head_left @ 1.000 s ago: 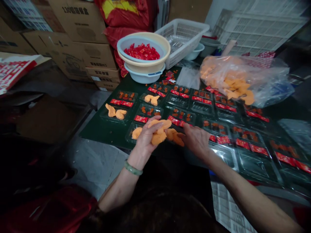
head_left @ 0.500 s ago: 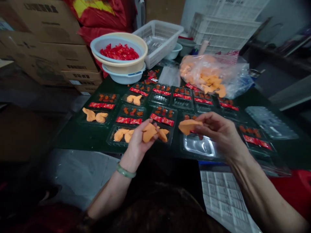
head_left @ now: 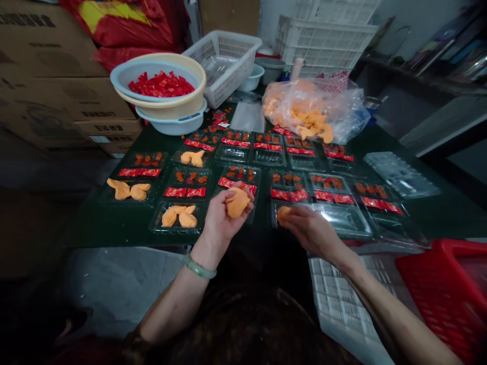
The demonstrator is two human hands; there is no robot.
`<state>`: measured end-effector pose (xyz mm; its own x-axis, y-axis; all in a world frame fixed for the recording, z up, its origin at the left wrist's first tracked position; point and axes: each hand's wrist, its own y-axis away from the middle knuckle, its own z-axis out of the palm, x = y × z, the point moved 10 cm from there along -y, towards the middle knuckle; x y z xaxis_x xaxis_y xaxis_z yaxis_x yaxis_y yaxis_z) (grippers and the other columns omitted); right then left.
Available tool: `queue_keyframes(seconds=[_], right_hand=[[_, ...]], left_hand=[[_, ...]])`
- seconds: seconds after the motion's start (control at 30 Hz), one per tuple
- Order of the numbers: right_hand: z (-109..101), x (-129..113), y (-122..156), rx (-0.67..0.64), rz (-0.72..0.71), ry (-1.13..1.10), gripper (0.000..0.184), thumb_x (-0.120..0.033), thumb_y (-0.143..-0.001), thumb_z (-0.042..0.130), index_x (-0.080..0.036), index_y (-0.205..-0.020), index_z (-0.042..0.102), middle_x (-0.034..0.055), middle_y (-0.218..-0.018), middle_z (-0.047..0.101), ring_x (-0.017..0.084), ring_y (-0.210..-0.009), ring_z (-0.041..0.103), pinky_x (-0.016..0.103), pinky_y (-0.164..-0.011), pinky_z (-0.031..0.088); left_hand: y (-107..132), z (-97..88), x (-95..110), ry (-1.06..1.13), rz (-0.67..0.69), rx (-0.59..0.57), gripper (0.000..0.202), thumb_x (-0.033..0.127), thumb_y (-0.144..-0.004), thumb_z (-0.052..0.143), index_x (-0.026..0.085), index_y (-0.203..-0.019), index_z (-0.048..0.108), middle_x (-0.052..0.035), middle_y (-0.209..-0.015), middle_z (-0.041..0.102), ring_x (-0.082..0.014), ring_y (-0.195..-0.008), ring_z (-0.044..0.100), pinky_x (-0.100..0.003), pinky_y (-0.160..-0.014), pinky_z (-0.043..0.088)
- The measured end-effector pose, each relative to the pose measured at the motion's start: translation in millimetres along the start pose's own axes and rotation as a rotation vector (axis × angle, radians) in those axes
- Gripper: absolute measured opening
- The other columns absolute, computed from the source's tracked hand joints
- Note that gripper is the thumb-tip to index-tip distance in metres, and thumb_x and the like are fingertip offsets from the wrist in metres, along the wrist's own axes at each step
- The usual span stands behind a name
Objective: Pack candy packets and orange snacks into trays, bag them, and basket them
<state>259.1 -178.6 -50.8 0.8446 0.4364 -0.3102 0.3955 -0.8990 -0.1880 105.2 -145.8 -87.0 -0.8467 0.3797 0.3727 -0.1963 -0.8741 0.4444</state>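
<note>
My left hand (head_left: 217,219) is closed around a flat, curved orange piece (head_left: 238,203), held up over a clear tray. My right hand (head_left: 314,230) pinches another orange piece (head_left: 282,215) at the left end of the large compartment of a clear plastic tray (head_left: 274,207). That tray also carries two red packets (head_left: 289,195) and small brown-red bits (head_left: 287,179). To the left, a tray (head_left: 155,223) has orange pieces (head_left: 178,216) in its front compartment. The exact kind of orange piece cannot be told.
Several similar trays stand in rows on the dark green table (head_left: 95,223). A clear bag (head_left: 352,109) of orange pieces lies at the back. Stacked basins (head_left: 198,76) hold red packets, beside a white basket (head_left: 253,50). A red basket (head_left: 426,274) stands at right.
My right hand has lowered its orange piece into the front compartment of a tray. My left hand still holds orange material. The view has shifted to the right.
</note>
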Motion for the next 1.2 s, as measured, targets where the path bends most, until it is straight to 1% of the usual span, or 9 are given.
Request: queue_keyframes(seconds=[0.17,0.3,0.4,0.53,0.67,0.83,1.0,1.1,1.2], right_hand=[[-37,-21,-6,0.242,0.108,-0.373,0.051,-0.035,-0.075,0.066,-0.019,-0.121,0.049,0.0059,-0.093,0.064,0.017,-0.075,0.061,0.029,-0.065,0.049],[-39,-39,-11,0.293,0.084,-0.503,0.023,-0.025,-0.081,0.059,-0.024,-0.104,0.057,0.0034,-0.098,0.066,0.017,-0.084,0.063,0.03,-0.074,0.051],[-43,-18,0,0.341,0.172,-0.724,0.024,-0.027,-0.081,0.059,-0.024,-0.104,0.055,0.0041,-0.102,0.066,0.017,-0.086,0.064,0.031,-0.075,0.052],[-45,25,29,0.382,0.355,-0.858,0.028,-0.027,-0.074,0.066,-0.024,-0.098,0.053,0.0016,-0.088,0.066,0.017,-0.078,0.064,0.03,-0.069,0.052],[-33,54,50,0.394,0.432,-0.764,0.026,-0.026,-0.072,0.067,-0.022,-0.093,0.052,-0.0018,-0.073,0.062,0.014,-0.066,0.06,0.027,-0.059,0.047],[-17,67,50,0.291,0.431,-0.64,0.025,-0.028,-0.075,0.063,-0.02,-0.097,0.053,0.0028,-0.082,0.065,0.016,-0.071,0.061,0.03,-0.064,0.048],[-23,65,43,0.187,0.337,-0.51,0.035,-0.024,-0.078,0.06,-0.02,-0.112,0.053,0.0056,-0.092,0.068,0.019,-0.077,0.064,0.033,-0.07,0.05],[-43,56,43,0.283,0.267,-0.2,0.026,-0.02,-0.083,0.051,-0.019,-0.108,0.058,0.0054,-0.088,0.068,0.019,-0.077,0.064,0.031,-0.068,0.048],[-57,35,43,0.369,0.195,0.202,0.017,-0.023,-0.086,0.049,-0.019,-0.092,0.064,0.0062,-0.08,0.065,0.02,-0.075,0.058,0.029,-0.061,0.041]], left_hand=[[-3,16.9,-30,-0.093,0.065,0.015,0.035,0.005,-0.069,0.047,0.017,-0.102,0.053,-0.0017,-0.074,0.06,-0.0133,-0.064,0.059,-0.023,-0.059,0.047],[-3,31.4,-53,-0.145,0.075,-0.007,0.036,0.005,-0.067,0.049,0.017,-0.101,0.054,0.0002,-0.071,0.061,-0.0109,-0.063,0.058,-0.021,-0.062,0.046],[-7,35.6,-54,-0.106,0.06,-0.044,0.035,0.004,-0.068,0.05,0.016,-0.101,0.053,-0.0009,-0.074,0.061,-0.0114,-0.065,0.06,-0.023,-0.064,0.048],[-11,26.2,-29,-0.161,0.172,-0.038,0.04,0.003,-0.065,0.053,0.017,-0.102,0.052,-0.0003,-0.076,0.061,-0.0153,-0.07,0.064,-0.026,-0.064,0.05],[-7,21.6,-12,-0.338,0.275,-0.074,0.04,0.009,-0.065,0.059,0.018,-0.103,0.051,-0.0003,-0.075,0.061,-0.0161,-0.063,0.065,-0.021,-0.049,0.045],[1,25.5,-17,-0.759,0.297,-0.11,0.025,0.017,-0.065,0.064,0.018,-0.09,0.057,0.0034,-0.06,0.056,-0.0083,-0.04,0.047,-0.017,-0.035,0.027],[6,57.6,-30,-1.264,0.536,-0.354,0.02,0.007,-0.068,0.06,0.019,-0.08,0.07,-0.0003,-0.067,0.06,-0.0108,-0.061,0.054,-0.018,-0.058,0.04],[6,73.3,-49,-1.588,0.686,-0.504,0.038,-0.002,-0.065,0.053,0.023,-0.087,0.071,-0.0033,-0.092,0.064,-0.0157,-0.081,0.058,-0.022,-0.071,0.041],[-4,75.0,-77,-1.965,0.641,-0.622,0.043,-0.002,-0.065,0.051,0.025,-0.094,0.069,-0.0044,-0.096,0.062,-0.0193,-0.083,0.059,-0.026,-0.068,0.041]])
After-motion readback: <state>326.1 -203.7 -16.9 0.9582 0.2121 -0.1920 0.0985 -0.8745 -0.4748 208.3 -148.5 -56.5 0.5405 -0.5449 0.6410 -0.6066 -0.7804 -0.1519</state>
